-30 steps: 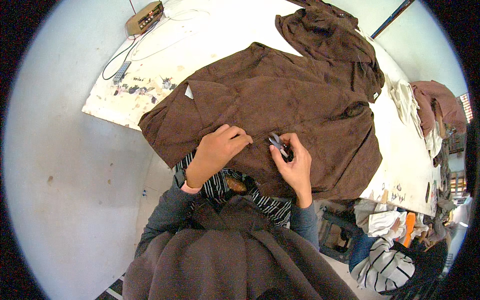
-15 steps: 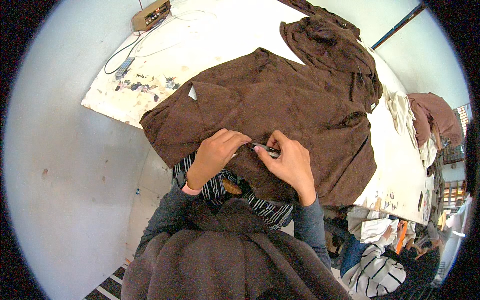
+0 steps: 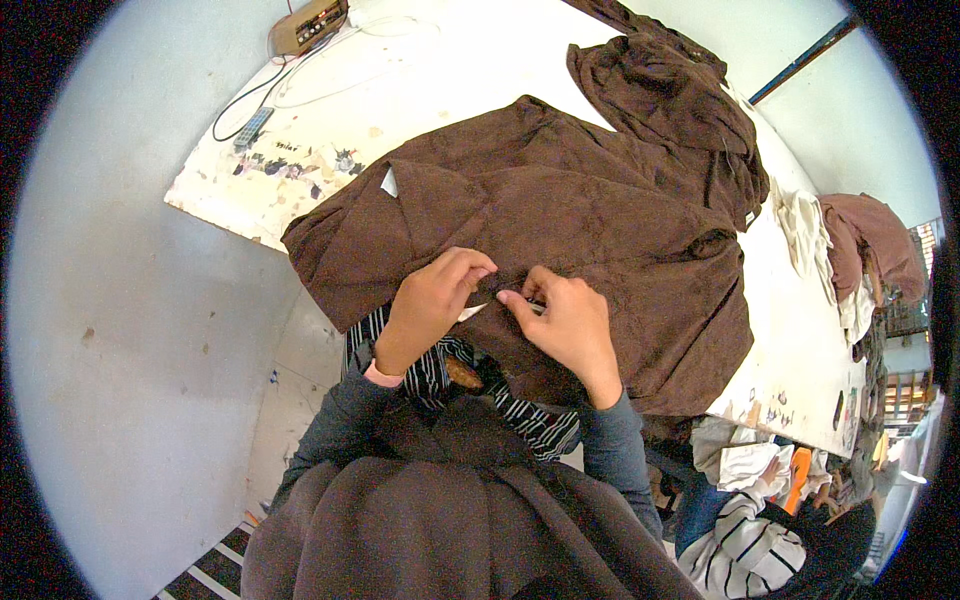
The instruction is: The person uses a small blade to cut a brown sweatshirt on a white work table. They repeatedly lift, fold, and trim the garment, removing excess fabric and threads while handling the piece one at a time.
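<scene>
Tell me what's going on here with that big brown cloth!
A person is working with both hands at the brown cloth, which is spread over a white table. The right hand holds something small, mostly hidden by the fingers. The left hand is close beside it, fingers bent, but I can't tell if it is pinching anything. At the lower right is someone else in a striped top.

Cloth [image 3: 600, 220] on table [image 3: 470, 70] | box [image 3: 310, 30] far left | heap [image 3: 668, 95] behind-right, perhaps joined
</scene>
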The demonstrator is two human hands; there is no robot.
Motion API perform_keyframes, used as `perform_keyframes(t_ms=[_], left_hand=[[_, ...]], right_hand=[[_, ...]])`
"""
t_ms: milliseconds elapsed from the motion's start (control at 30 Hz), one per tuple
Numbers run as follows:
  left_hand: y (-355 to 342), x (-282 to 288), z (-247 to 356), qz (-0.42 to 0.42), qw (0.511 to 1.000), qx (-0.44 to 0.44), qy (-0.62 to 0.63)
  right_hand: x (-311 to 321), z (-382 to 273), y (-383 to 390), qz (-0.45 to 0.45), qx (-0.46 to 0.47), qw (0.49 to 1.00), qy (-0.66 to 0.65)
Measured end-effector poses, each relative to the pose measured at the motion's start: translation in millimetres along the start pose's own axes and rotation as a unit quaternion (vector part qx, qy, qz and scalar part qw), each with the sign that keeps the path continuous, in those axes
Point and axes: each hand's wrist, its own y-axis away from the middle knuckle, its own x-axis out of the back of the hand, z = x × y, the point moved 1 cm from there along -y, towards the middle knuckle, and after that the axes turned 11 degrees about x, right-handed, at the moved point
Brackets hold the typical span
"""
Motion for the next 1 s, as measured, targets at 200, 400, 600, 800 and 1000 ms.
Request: perform_keyframes(t_ms=[200,400,600,800,1000], left_hand=[[-15,33,-19,0.147,0.907,0.077,0.388],[-31,27,31,0.060,0.998,-0.016,0.029],[-62,-50,46,-0.046,0.981,-0.160,-0.104],[-90,-61,21,-0.164,0.984,0.002,0.065],[-85,-32,-6,-0.144,0.920,0.209,0.297]], right_hand=[[1,0,21,0.075,-0.001,0.987,-0.141],[11,62,47,0.353,-0.087,0.865,-0.347],[-11,91,53,0.332,-0.101,0.845,-0.408],[-8,85,56,0.320,-0.089,0.856,-0.396],[-13,89,56,0.297,-0.091,0.873,-0.376]])
